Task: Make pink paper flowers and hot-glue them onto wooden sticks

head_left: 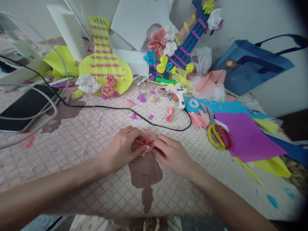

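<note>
Between my two hands, low over the quilted cloth, is a pink paper flower (147, 142) with narrow petals spread around its centre. My left hand (124, 144) pinches its left side, thumb below and fingers curled above. On the other side my right hand (172, 152) grips the right petals with fingertips pressed together. Parts of the flower are hidden behind the fingers. Just beyond lies a bundle of folded pink paper (169, 114). A white glue gun (180, 95) rests farther back, its black cord (103, 106) looping across the cloth.
Yellow-and-red scissors (220, 136) lie at right beside purple paper (250, 136). A yellow paper instrument (104, 61) and a blue one (187, 49) with paper flowers lean at the back. A blue bag (255, 65) stands back right; a dark tablet (29, 107) lies left.
</note>
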Available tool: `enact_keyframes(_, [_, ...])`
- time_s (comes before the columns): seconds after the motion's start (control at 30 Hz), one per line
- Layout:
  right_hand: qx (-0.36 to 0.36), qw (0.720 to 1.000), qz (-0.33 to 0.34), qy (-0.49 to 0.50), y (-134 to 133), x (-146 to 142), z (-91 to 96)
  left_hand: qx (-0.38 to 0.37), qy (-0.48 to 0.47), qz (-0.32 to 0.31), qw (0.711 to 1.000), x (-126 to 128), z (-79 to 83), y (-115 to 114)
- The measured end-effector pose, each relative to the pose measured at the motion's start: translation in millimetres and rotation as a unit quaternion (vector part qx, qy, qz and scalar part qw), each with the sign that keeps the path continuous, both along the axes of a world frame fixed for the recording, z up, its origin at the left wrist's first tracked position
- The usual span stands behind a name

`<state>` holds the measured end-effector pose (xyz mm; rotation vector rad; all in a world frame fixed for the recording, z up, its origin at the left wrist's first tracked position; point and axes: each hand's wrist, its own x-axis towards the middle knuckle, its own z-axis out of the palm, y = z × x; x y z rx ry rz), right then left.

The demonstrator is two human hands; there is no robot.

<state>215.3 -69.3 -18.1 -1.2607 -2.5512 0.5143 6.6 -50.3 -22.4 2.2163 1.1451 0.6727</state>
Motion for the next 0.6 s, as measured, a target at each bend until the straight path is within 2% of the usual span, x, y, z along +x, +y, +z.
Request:
enact_keyframes(0.27, [-0.012, 0.999, 0.001, 0.053, 1.0, 3.6, 9.0, 0.007, -0.009, -0.014, 1.0, -2.5, -0.8, -0.6])
enact_keyframes(0.37, [-0.003, 0.997, -0.03, 0.076, 3.9, 12.9, 17.6, -0.004, -0.022, -0.011, 1.0, -5.0, 1.4, -0.5])
enact_keyframes(0.47, [0.01, 0.997, -0.076, 0.012, 6.5, 26.2, 22.9, -0.011, -0.041, 0.025, 0.999, -8.7, 3.5, 1.6])
enact_keyframes(0.6, [0.006, 0.988, -0.104, -0.114, 6.1, 39.4, 20.7, 0.023, -0.058, 0.084, 0.994, -12.7, 4.9, 8.4])
